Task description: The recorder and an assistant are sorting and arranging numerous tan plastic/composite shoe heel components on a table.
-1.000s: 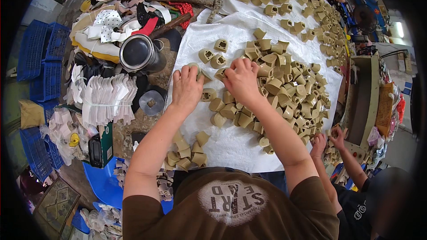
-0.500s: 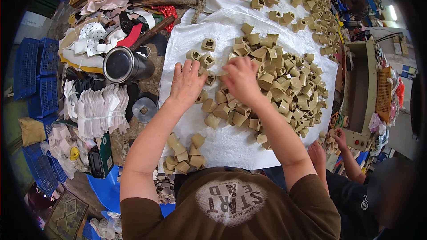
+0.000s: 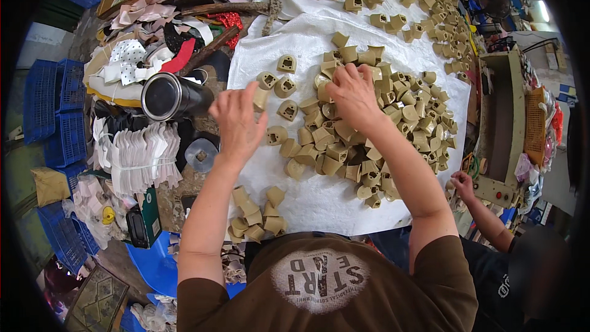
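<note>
Khaki shoe heels lie heaped on a white woven sheet. My left hand, at the left side of the sheet, holds one shoe heel between thumb and fingers. Just right of it, several heels stand apart with their hollowed ends up, among them one heel. My right hand is on the upper left of the heap with its fingers curled down. What lies under those fingertips is hidden. A small group of heels sits near my body.
More heels spread across the far right. At left are a dark metal canister, a tied stack of white pieces, fabric scraps and a hammer-like wooden tool. Another person's hand is at the right, beside a metal cabinet.
My left hand has moved left off the standing heels and now has a heel in its fingers. My right hand has shifted right and slightly farther over the heap.
</note>
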A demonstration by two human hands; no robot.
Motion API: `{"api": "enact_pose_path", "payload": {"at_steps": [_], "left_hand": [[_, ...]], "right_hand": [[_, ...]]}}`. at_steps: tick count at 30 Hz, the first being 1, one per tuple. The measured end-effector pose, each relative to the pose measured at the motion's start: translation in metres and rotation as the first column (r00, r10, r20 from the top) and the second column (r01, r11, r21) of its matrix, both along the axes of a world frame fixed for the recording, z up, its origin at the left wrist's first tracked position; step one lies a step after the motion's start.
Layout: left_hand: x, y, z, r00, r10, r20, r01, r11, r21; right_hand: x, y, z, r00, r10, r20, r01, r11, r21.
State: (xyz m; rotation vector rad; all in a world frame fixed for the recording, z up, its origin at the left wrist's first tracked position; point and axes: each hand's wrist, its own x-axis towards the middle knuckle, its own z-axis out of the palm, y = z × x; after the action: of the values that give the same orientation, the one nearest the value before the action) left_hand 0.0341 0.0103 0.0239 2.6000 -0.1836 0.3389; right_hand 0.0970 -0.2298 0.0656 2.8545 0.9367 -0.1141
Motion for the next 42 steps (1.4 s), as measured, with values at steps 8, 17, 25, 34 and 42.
{"api": "enact_pose_path", "payload": {"at_steps": [8, 17, 25, 34, 42], "left_hand": [[0.025, 0.026, -0.028, 0.996, -0.056, 0.076, 0.023, 0.925, 0.379], [0.06, 0.013, -0.029, 0.989, -0.075, -0.131, 0.136, 0.815, 0.563], [0.041, 0.024, -0.01, 0.981, -0.156, 0.116, 0.149, 0.987, 0.066], [-0.013, -0.011, -0.011, 0.999, -0.048, 0.0, 0.047, 0.987, -0.153], [-0.019, -0.022, -0.02, 0.995, -0.05, -0.083, 0.035, 0.985, -0.17]], "right_hand": [[0.024, 0.006, -0.006, 0.959, 0.044, -0.279, -0.081, 0.989, -0.124], [0.045, 0.016, -0.013, 0.938, 0.124, -0.323, -0.211, 0.945, -0.249], [0.072, 0.03, 0.004, 0.884, 0.081, -0.461, -0.223, 0.939, -0.262], [0.106, 0.03, -0.054, 0.866, -0.256, -0.43, 0.218, 0.966, -0.137], [0.113, 0.008, -0.031, 0.919, -0.199, -0.341, 0.273, 0.945, 0.183]]}}
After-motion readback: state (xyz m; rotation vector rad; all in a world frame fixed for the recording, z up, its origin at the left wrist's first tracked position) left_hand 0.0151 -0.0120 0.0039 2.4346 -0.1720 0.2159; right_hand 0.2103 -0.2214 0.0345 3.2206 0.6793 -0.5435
